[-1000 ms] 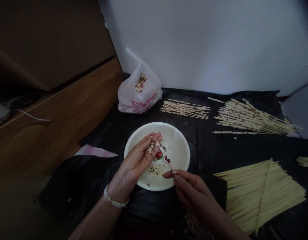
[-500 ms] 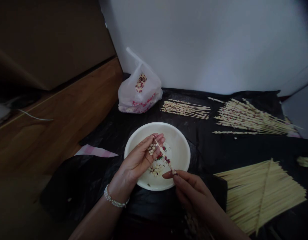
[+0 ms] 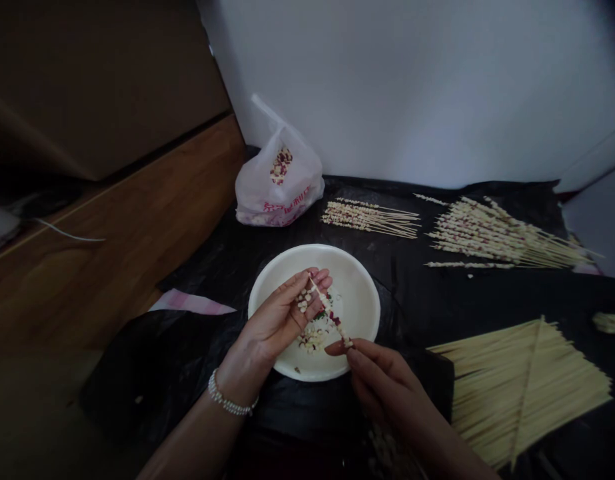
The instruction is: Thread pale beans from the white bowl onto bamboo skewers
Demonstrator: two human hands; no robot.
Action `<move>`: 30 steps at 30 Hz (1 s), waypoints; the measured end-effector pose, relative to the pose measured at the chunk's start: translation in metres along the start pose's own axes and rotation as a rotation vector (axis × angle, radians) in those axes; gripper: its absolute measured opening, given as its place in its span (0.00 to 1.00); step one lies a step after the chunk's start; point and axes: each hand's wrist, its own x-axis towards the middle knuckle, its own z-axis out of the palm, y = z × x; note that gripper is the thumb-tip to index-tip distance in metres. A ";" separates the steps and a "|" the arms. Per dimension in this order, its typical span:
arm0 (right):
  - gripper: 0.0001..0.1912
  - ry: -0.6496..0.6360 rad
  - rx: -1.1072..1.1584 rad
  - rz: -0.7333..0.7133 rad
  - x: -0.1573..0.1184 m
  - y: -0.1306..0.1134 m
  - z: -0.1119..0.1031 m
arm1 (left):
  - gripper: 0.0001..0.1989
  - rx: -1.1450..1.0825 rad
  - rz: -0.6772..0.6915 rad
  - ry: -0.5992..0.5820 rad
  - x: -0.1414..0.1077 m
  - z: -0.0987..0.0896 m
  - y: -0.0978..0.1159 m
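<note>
Over a cream bowl (image 3: 363, 293), my left hand (image 3: 272, 325) is cupped palm up around several pale corn kernels (image 3: 303, 301). Its thumb and fingertips are pinched at the tip of a thin skewer (image 3: 335, 320). White and dark red kernels are threaded along that skewer, which slants down to the right. At its lower end, the thumb and fingers of my right hand (image 3: 387, 370) are closed on it. Loose kernels (image 3: 312, 340) with some red and green bits lie in the bowl, partly hidden by my left hand.
A white plastic bag (image 3: 282, 183) of kernels stands behind the bowl. Two piles of filled skewers, one smaller (image 3: 370, 218) and one larger (image 3: 487, 233), lie to its right. Bare skewers (image 3: 532, 387) are spread at the front right. Black plastic sheeting (image 3: 187, 360) covers the surface.
Both hands keep nearly the same place and hold. The left fingertips have shifted very slightly to the right along with the skewer's tip.
</note>
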 end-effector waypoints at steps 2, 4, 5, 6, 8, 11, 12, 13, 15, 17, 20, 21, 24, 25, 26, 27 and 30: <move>0.15 -0.002 -0.001 -0.013 0.000 0.001 0.000 | 0.10 0.019 0.030 -0.013 -0.005 0.003 0.000; 0.15 0.001 -0.001 -0.026 -0.001 0.001 0.000 | 0.12 0.030 0.060 -0.029 -0.010 0.005 0.001; 0.15 0.007 -0.001 -0.029 -0.002 0.001 0.000 | 0.12 0.029 0.058 -0.026 -0.010 0.006 0.002; 0.15 0.010 0.000 -0.027 -0.002 0.001 0.000 | 0.12 0.028 0.043 -0.015 -0.010 0.006 0.002; 0.15 0.011 0.002 -0.022 -0.003 0.000 0.000 | 0.11 0.019 0.003 0.017 -0.007 0.006 0.003; 0.15 0.004 0.005 -0.017 -0.003 -0.001 0.001 | 0.09 0.004 -0.006 0.032 -0.001 0.005 0.003; 0.14 0.001 0.005 -0.018 -0.002 -0.001 0.001 | 0.09 0.000 0.001 0.029 -0.001 0.004 0.003; 0.15 -0.001 0.003 -0.021 -0.002 0.000 0.001 | 0.09 -0.002 0.007 0.027 0.000 0.004 0.002; 0.15 0.001 -0.002 -0.031 -0.001 0.000 0.001 | 0.08 -0.002 0.020 0.025 -0.002 0.005 0.002; 0.15 0.011 -0.005 -0.043 0.000 0.001 0.001 | 0.07 0.004 0.028 0.020 -0.004 0.006 0.002; 0.16 0.014 0.001 -0.038 -0.001 0.001 0.002 | 0.06 0.019 0.035 0.010 -0.004 0.005 0.001; 0.16 0.008 0.003 -0.030 -0.001 0.001 0.002 | 0.06 0.026 0.032 0.003 -0.003 0.003 0.000; 0.18 0.025 -0.005 -0.031 -0.002 0.001 0.002 | 0.06 0.050 0.040 -0.026 0.002 -0.001 -0.001; 0.17 0.027 -0.008 -0.030 -0.003 0.001 0.002 | 0.07 0.062 0.045 -0.031 0.003 -0.002 -0.001; 0.17 0.031 -0.010 -0.029 -0.003 0.001 0.002 | 0.07 0.074 0.051 -0.030 0.005 -0.003 -0.002; 0.17 0.035 -0.010 -0.029 -0.003 0.002 0.001 | 0.07 0.084 0.056 -0.025 0.005 -0.003 -0.002; 0.16 0.045 -0.006 -0.033 -0.003 0.003 0.001 | 0.06 0.101 0.059 0.006 0.005 -0.003 -0.001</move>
